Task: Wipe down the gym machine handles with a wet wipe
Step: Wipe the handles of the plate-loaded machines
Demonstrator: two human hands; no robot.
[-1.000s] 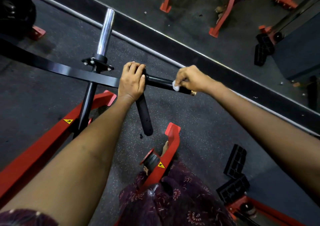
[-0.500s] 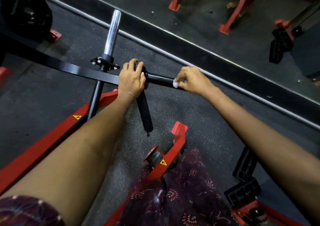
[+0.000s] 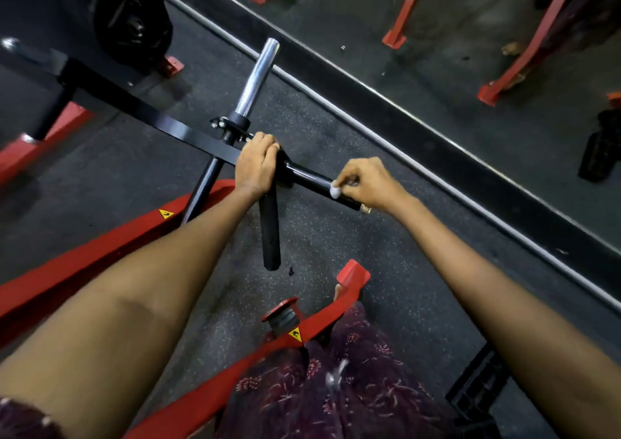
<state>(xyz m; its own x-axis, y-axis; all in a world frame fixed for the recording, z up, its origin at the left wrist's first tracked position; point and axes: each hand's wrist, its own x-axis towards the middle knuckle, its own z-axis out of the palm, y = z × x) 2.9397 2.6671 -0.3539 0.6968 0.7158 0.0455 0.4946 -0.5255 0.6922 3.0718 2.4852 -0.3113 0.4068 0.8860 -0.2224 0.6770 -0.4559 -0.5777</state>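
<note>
Right hand [image 3: 368, 183] pinching wadded wet wipe [image 3: 334, 191] against outer handle [image 3: 319, 183], near its end. Left hand [image 3: 257, 164] gripping handle junction, steadying. Risks: tiny wad likely slipping from pinch; wipe missing underside; lower handle [image 3: 271, 233] going unwiped.

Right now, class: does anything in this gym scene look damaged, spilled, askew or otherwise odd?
Nothing stands out. The left hand grips the black handle junction; the right hand holds a small white wet wipe against the side handle. A small dark speck lies on the floor.
</note>
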